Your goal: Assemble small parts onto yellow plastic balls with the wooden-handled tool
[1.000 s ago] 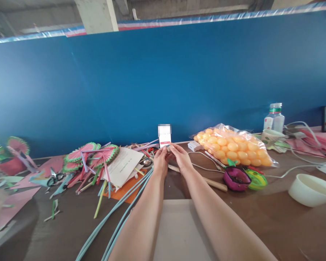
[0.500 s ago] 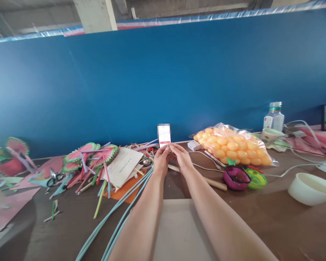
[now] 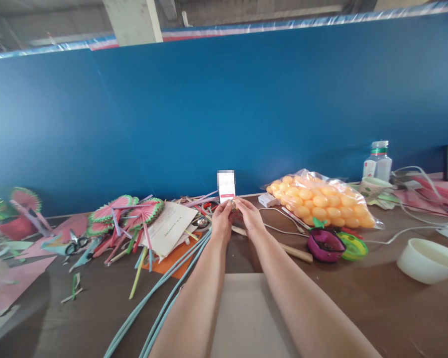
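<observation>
My left hand and my right hand meet at the far side of the table, fingers closed around a small shiny, rounded metal piece. Fingertips cover most of it, so its exact kind cannot be made out. Just behind stands a phone with a lit white screen, leaning on the blue panel. To the left of my left hand lies another shiny round metal object. A wooden stick runs under my right wrist.
Left are pink-green paper fans, scissors, a printed sheet and blue-green tubes. Right are a bag of orange balls, a purple pouch, a white bowl and a bottle. A blue panel stands behind.
My fingers have shifted slightly around the small metal piece, and a little more of it shows. The view has moved very slightly; everything else stays in place.
</observation>
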The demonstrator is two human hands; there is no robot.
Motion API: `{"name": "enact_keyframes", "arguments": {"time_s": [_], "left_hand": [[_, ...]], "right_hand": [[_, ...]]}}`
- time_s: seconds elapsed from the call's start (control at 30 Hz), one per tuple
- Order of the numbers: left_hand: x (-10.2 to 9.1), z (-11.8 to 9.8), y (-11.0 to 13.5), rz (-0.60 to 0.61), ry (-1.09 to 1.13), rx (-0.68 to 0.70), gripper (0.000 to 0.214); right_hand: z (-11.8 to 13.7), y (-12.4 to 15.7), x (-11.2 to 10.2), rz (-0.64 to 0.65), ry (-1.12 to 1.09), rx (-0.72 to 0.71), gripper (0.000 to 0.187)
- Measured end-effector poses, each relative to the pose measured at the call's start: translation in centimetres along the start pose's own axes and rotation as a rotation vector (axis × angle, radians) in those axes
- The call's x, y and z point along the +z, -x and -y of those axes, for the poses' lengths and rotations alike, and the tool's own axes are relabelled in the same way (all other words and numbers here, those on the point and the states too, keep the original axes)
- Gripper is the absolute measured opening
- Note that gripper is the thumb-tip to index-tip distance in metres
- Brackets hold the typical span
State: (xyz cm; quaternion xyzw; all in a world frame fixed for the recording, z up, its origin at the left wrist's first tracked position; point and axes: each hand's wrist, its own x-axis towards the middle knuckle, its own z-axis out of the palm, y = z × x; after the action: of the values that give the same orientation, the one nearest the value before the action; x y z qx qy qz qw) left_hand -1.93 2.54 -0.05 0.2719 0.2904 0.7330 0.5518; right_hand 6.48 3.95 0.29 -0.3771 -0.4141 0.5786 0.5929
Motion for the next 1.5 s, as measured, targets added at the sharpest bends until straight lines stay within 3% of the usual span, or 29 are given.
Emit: {"name": "enact_keyframes", "arguments": {"time_s": [0.2,0.4,0.67,0.87,1.1,1.5], "left_hand": [[0.0,0.0,0.0,0.011,-0.024,-0.012,0.030],[-0.2,0.0,-0.2,-0.033,0.031,-0.025,0.025],[-0.3,0.0,-0.2,-0.090,0.085,-0.055,0.016],[-0.4,0.2,-0.4,-0.124,0.117,-0.030,0.019],[-0.2,0.1,-0.2,-0.089,0.090,-0.060,0.029],[-0.3,-0.3,-0.2,-0.079,0.151,-0.091,0.020]], "right_hand": [[0.1,-0.1,-0.1,0.003,-0.011,-0.012,0.037],[-0.2,-0.2,-0.1,-0.032,0.018,-0.006,0.044],[0.0,0.2,0.1,0.034,0.020,0.017,0.042],[-0.6,0.1,0.4,0.117,0.158,-0.139,0.045],[-1.2,-0.3,0.2,0.097,0.200,-0.193,0.045],[-0.8,-0.1,0.1,0.114,0.200,-0.154,0.042]]}}
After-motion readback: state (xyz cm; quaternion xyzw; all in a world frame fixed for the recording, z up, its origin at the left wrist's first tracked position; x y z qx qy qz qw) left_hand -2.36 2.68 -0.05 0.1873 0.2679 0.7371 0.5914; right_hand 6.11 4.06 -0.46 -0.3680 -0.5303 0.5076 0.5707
